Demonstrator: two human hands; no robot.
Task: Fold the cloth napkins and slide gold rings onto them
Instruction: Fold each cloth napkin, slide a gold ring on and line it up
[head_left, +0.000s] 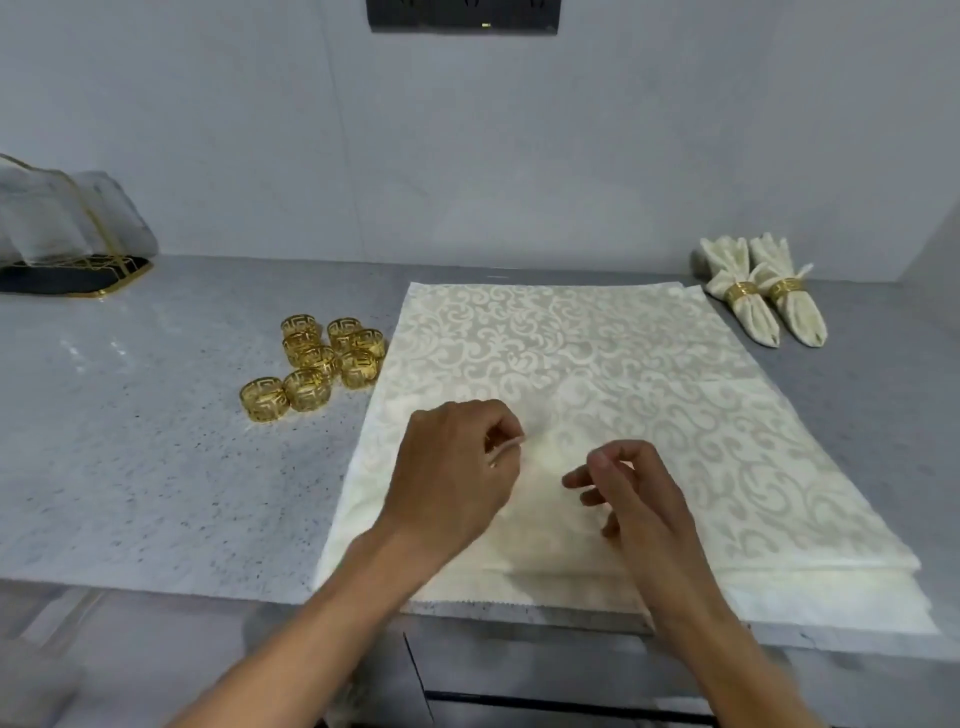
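Your cream damask cloth napkin with a swirling leaf pattern lies flat on the speckled grey stone surface, its long axis running away from you toward the wall, the near edge reaching the surface's front lip. It sits on a stack: at the near right corner you can see at least two more layers stepping out beneath it, though how many cloths are in the pile is hard to make out.

Your left hand hovers over the near middle of the napkin with its fingers curled, thumb and forefinger pinching a small raised ridge of the fabric. Your right hand is just beside it, fingers loosely bent and slightly apart; whether their tips touch the cloth you cannot tell from here, and they grip nothing visible.

To the left of the napkin, eight gold openwork metal napkin rings stand in a loose cluster, some touching, the nearest ones just beside the cloth's left edge.

At the far right, two finished rolled napkins lie side by side, each with one gold ring around its waist, narrow ends pointing toward you and fanned ends toward the wall.

At the far left a black tray with gold wire trim holds pale folded material, cut off by the frame edge and blurred.
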